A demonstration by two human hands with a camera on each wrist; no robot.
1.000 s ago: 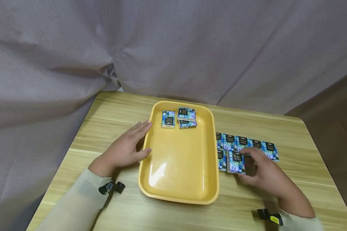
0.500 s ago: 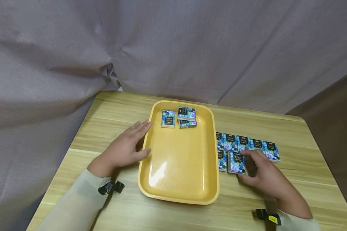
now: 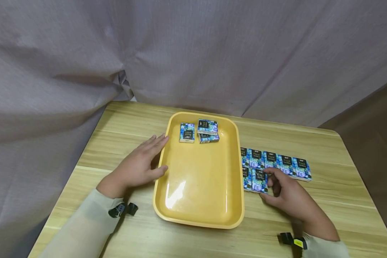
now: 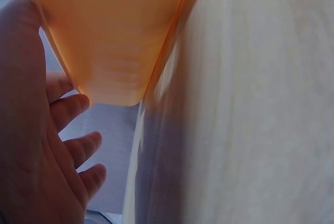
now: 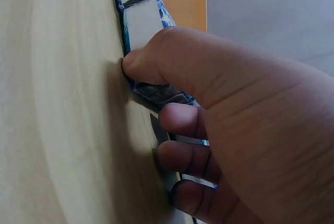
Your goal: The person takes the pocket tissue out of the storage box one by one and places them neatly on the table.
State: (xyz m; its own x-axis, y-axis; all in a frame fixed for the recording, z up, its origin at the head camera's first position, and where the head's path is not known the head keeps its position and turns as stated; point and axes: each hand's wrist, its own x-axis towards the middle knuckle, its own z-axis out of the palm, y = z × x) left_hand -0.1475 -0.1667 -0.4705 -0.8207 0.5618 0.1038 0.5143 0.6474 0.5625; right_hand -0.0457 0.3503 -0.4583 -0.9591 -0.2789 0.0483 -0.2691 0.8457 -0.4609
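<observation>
While a left hand (image 3: pixel 137 166) rests on a yellow tray (image 3: pixel 196 175), a right hand (image 3: pixel 290 193) pinches a small box (image 3: pixel 259 184)

Where the pale, streaky wooden table (image 3: pixel 116 130) spreads over the lower half of the head view, its far edge runs from left of centre to a rounded corner at the right. Behind it a grey curtain (image 3: pixel 193 53) fills the top of the frame, with a bunched fold (image 3: pixel 124 86) near the table's upper left corner; a darker brownish cloth (image 3: pixel 371 118) hangs at the right edge.

The tray stands upright at the middle, a bright patch of light on its floor at lower left. Near its top end lie a single box (image 3: pixel 187 132) and, to the right, an upper box (image 3: pixel 208 126) stacked on a lower box (image 3: pixel 209 138).

The hands are well apart. At centre left, the left one has its fingers extended, fingertips and thumb against the tray's rim. The right one, right of centre, has thumb and forefinger clamped on the small box, which sits in the nearer of two rows beside the tray, next to a neighbouring box (image 3: pixel 247 179). Just above is a row of five boxes (image 3: pixel 286 165), its left end partly hidden by the tray wall. Pale sleeves (image 3: pixel 80 222) enter from the bottom.
</observation>
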